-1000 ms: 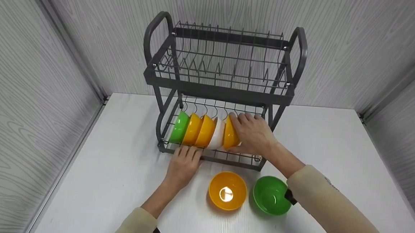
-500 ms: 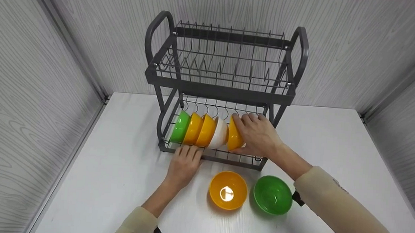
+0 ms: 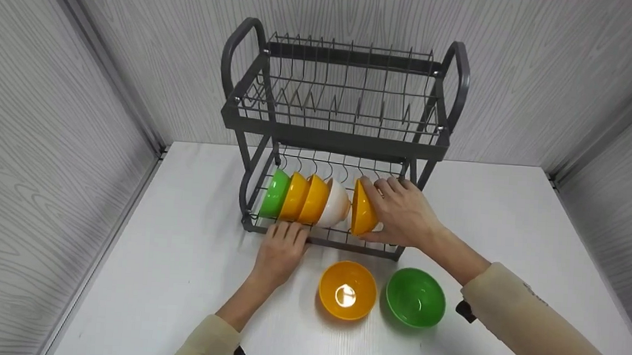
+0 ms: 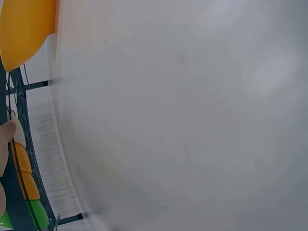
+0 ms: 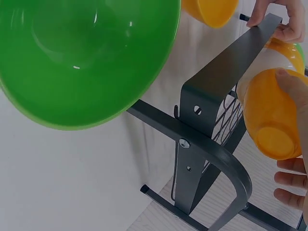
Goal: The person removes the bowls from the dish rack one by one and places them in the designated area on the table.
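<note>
My right hand [image 3: 406,215] grips an orange bowl [image 3: 364,210] standing on edge at the right of the rack's lower tier. In the right wrist view my thumb lies on the side of this bowl [image 5: 269,113]. A gap separates it from a white bowl [image 3: 336,205]. Left of the white one, two orange bowls [image 3: 313,200] and a green bowl [image 3: 274,194] lean in a nested row. My left hand [image 3: 280,252] holds the lower front rail of the dark dish rack [image 3: 335,138], thumb and fingers around it in the right wrist view.
Another orange bowl [image 3: 337,280] and a larger-looking green bowl [image 3: 415,297] sit upright on the white table [image 3: 140,276] before the rack. The rack's upper wire tier [image 3: 349,86] overhangs the bowls. Grey wood-grain panels [image 3: 519,80] enclose the back and sides.
My right hand has drawn the orange bowl to the right, away from the white bowl, opening a gap between them. My left hand stays on the rail.
</note>
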`<state>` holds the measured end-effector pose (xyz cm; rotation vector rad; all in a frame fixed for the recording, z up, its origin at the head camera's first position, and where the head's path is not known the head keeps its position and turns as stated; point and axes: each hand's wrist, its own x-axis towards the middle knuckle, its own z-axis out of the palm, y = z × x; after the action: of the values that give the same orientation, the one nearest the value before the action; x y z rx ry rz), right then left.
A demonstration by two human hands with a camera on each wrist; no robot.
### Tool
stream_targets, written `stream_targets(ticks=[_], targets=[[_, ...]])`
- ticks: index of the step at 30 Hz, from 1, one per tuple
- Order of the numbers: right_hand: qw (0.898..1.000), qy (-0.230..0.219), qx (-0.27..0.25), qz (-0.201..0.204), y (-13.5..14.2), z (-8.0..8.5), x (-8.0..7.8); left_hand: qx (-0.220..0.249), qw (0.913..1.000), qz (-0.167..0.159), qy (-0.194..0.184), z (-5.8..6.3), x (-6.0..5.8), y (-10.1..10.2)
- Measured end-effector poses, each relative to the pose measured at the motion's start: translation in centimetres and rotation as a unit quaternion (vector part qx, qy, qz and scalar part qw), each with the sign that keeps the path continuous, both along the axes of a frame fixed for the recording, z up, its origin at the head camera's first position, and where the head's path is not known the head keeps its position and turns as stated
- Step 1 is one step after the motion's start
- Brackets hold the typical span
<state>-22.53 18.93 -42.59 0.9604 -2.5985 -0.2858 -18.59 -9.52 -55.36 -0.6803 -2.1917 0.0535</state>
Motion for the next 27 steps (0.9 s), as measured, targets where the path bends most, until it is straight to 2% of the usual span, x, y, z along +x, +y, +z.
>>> stream_targets(ticks=[17, 27], targets=[[0.999, -0.01, -0.044, -0.009, 1.0, 0.4, 1.5, 0.005, 1.0, -0.001, 0.004, 0.2, 0.0, 0.1], [0.995, -0.022, -0.094, -0.012, 1.5, -0.2, 2.4, 0.001, 1.0, 0.0, 0.002, 0.0, -0.1, 0.1]])
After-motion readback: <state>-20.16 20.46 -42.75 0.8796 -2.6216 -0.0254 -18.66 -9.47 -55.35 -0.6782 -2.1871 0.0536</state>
